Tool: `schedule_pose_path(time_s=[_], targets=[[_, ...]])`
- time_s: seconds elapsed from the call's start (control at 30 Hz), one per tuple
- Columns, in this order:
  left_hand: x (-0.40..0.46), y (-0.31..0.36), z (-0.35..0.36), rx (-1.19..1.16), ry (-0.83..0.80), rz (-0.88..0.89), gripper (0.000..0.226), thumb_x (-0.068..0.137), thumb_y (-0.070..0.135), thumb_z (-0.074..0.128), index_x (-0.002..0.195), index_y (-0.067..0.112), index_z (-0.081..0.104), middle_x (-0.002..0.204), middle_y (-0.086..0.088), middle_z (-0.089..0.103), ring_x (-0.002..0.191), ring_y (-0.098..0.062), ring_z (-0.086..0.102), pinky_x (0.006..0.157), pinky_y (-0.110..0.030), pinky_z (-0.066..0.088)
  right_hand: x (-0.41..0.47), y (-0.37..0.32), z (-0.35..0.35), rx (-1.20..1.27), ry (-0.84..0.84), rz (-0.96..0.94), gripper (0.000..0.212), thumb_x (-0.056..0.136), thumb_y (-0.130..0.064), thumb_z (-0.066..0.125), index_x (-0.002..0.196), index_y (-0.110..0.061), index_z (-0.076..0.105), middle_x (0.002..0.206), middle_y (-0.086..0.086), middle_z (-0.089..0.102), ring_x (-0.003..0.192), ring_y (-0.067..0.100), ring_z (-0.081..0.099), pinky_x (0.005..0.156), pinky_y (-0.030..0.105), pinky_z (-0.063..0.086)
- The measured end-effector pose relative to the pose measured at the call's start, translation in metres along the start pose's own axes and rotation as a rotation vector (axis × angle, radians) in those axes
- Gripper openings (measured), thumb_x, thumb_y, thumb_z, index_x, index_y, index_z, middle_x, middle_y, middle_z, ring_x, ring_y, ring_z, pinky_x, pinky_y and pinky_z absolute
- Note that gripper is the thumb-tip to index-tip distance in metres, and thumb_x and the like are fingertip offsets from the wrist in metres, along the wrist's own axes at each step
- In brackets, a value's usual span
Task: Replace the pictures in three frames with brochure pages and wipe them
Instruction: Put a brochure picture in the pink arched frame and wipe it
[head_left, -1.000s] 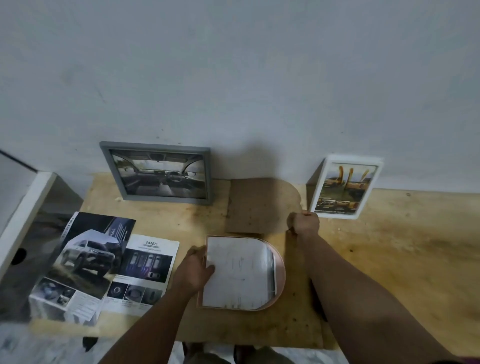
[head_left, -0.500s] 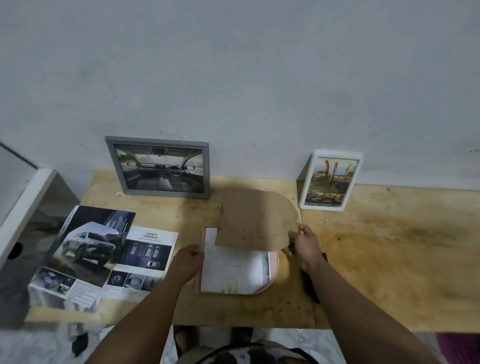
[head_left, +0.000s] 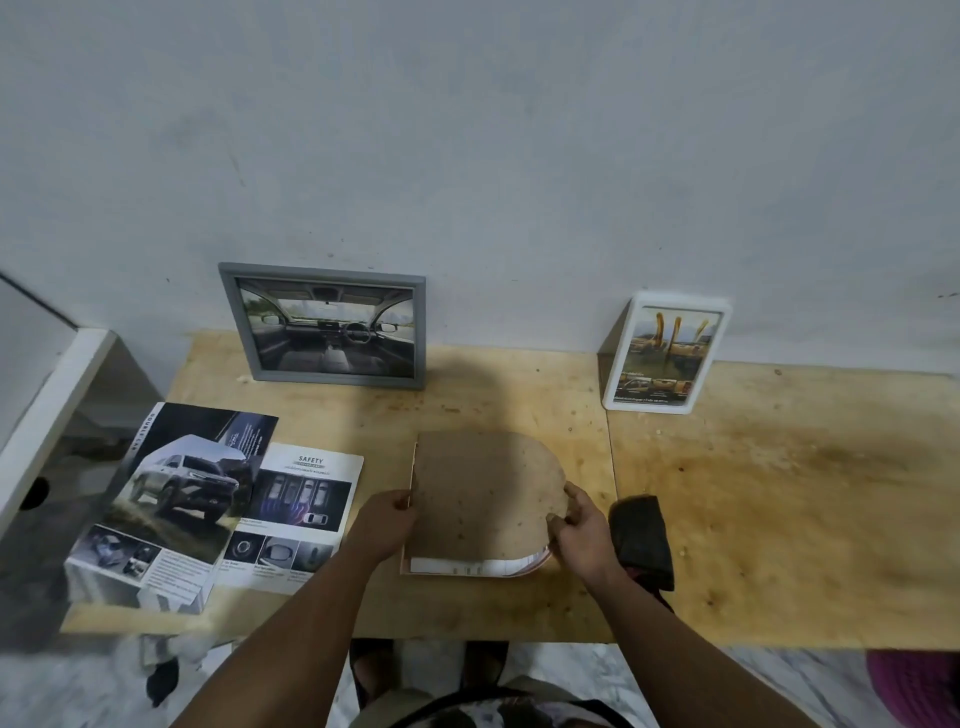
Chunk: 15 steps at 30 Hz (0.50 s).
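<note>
**Desk:** Head view, looking down at a plywood surface (head_left: 779, 509): what are the hands doing?

**Caption:** A person is fitting a brown arched backing board (head_left: 485, 499) over a pink arched frame (head_left: 540, 560) lying face down. The left hand (head_left: 387, 525) is curling its fingers against the board's straight edge, apparently steadying it, while the right hand (head_left: 579, 535) is pinching the curved edge between thumb and fingers to line it up.

**Desk:** And the new picture?

**Caption:** A white strip of paper (head_left: 457, 565) is showing under the board's near edge, so a page seems to be sitting inside already. Two frames, a grey one (head_left: 324, 327) and a white one (head_left: 667, 353), are leaning upright against the wall with car pictures showing, likely finished. An open car brochure (head_left: 208, 499) is lying to the left, and a dark cloth (head_left: 641, 540) is waiting just beside the right wrist, probably for wiping.
</note>
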<state>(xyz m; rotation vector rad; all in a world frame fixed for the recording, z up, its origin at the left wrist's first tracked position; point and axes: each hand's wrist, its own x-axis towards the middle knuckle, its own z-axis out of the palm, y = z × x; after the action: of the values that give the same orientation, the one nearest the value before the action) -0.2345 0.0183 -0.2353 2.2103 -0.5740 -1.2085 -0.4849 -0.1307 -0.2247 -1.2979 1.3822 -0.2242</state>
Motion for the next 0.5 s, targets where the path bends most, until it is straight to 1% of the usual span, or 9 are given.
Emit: schedule_pose_path(time_s=[0.07, 0.17, 0.2, 0.27, 0.3, 0.33, 0.4, 0.43, 0.5], targets=[[-0.001, 0.001, 0.000, 0.011, -0.014, 0.021, 0.026, 0.092, 0.017, 0.058, 0.113, 0.015, 0.073, 0.104, -0.001, 0.072, 0.101, -0.024, 0.066, 0.096, -0.042, 0.051, -0.001, 0.003, 0.001, -0.041, 0.003, -0.025, 0.060, 0.100, -0.004, 0.057, 0.154, -0.023, 0.041, 0.132, 0.001, 0.063, 0.108, 0.021, 0.064, 0.093, 0.047, 0.060], [0.000, 0.001, -0.001, 0.043, -0.013, 0.021, 0.035, 0.093, 0.019, 0.058, 0.126, 0.010, 0.068, 0.116, -0.007, 0.071, 0.097, -0.018, 0.061, 0.090, -0.034, 0.048, -0.003, 0.006, 0.001, -0.094, -0.022, -0.063, 0.062, 0.100, -0.004, 0.055, 0.156, -0.026, 0.039, 0.117, -0.015, 0.063, 0.101, 0.011, 0.064, 0.089, 0.034, 0.061], [0.000, 0.001, -0.001, 0.057, -0.013, 0.020, 0.036, 0.093, 0.019, 0.058, 0.127, 0.009, 0.067, 0.118, -0.008, 0.070, 0.097, -0.018, 0.061, 0.090, -0.034, 0.048, -0.004, 0.006, 0.001, -0.111, -0.031, -0.079, 0.063, 0.101, -0.004, 0.055, 0.156, -0.028, 0.039, 0.113, -0.020, 0.063, 0.099, 0.007, 0.063, 0.085, 0.030, 0.060], [0.001, 0.001, -0.001, 0.091, -0.026, 0.032, 0.032, 0.093, 0.019, 0.057, 0.120, 0.009, 0.071, 0.114, -0.009, 0.072, 0.096, -0.020, 0.065, 0.093, -0.038, 0.052, -0.006, 0.006, -0.001, -0.121, -0.040, -0.094, 0.066, 0.100, -0.003, 0.054, 0.158, -0.031, 0.036, 0.112, -0.026, 0.062, 0.096, 0.006, 0.065, 0.077, 0.025, 0.061], [0.000, 0.002, -0.001, 0.112, -0.028, 0.044, 0.031, 0.093, 0.020, 0.056, 0.119, 0.010, 0.072, 0.111, -0.009, 0.073, 0.096, -0.021, 0.066, 0.093, -0.039, 0.053, -0.007, 0.005, -0.003, -0.115, -0.042, -0.089, 0.069, 0.101, -0.002, 0.054, 0.159, -0.031, 0.032, 0.117, -0.024, 0.063, 0.097, 0.009, 0.066, 0.078, 0.027, 0.062], [0.000, 0.002, 0.000, 0.131, -0.025, 0.056, 0.033, 0.094, 0.021, 0.056, 0.121, 0.010, 0.071, 0.111, -0.009, 0.073, 0.095, -0.021, 0.067, 0.090, -0.038, 0.053, -0.008, 0.005, -0.004, -0.108, -0.045, -0.075, 0.073, 0.101, -0.001, 0.054, 0.161, -0.031, 0.026, 0.126, -0.018, 0.062, 0.104, 0.014, 0.067, 0.083, 0.033, 0.063], [-0.001, 0.004, 0.000, 0.159, -0.019, 0.067, 0.037, 0.095, 0.023, 0.056, 0.128, 0.010, 0.067, 0.112, -0.010, 0.073, 0.095, -0.022, 0.067, 0.085, -0.034, 0.052, -0.011, 0.005, -0.006, -0.097, -0.061, -0.046, 0.079, 0.101, 0.001, 0.054, 0.163, -0.029, 0.017, 0.146, -0.003, 0.054, 0.127, 0.024, 0.058, 0.100, 0.046, 0.057], [-0.002, 0.004, -0.001, 0.166, -0.021, 0.070, 0.036, 0.094, 0.022, 0.056, 0.126, 0.011, 0.068, 0.108, -0.011, 0.074, 0.093, -0.023, 0.068, 0.083, -0.034, 0.052, -0.011, 0.005, -0.007, -0.100, -0.072, -0.042, 0.079, 0.101, 0.002, 0.054, 0.163, -0.029, 0.017, 0.149, 0.000, 0.051, 0.132, 0.025, 0.054, 0.104, 0.046, 0.054], [-0.003, 0.005, -0.002, 0.171, -0.041, 0.074, 0.025, 0.092, 0.021, 0.057, 0.106, 0.013, 0.076, 0.090, -0.009, 0.075, 0.084, -0.023, 0.071, 0.083, -0.041, 0.056, -0.013, 0.006, -0.008, -0.115, -0.089, -0.040, 0.078, 0.101, 0.002, 0.054, 0.163, -0.030, 0.020, 0.148, -0.001, 0.050, 0.135, 0.024, 0.050, 0.107, 0.041, 0.050]])
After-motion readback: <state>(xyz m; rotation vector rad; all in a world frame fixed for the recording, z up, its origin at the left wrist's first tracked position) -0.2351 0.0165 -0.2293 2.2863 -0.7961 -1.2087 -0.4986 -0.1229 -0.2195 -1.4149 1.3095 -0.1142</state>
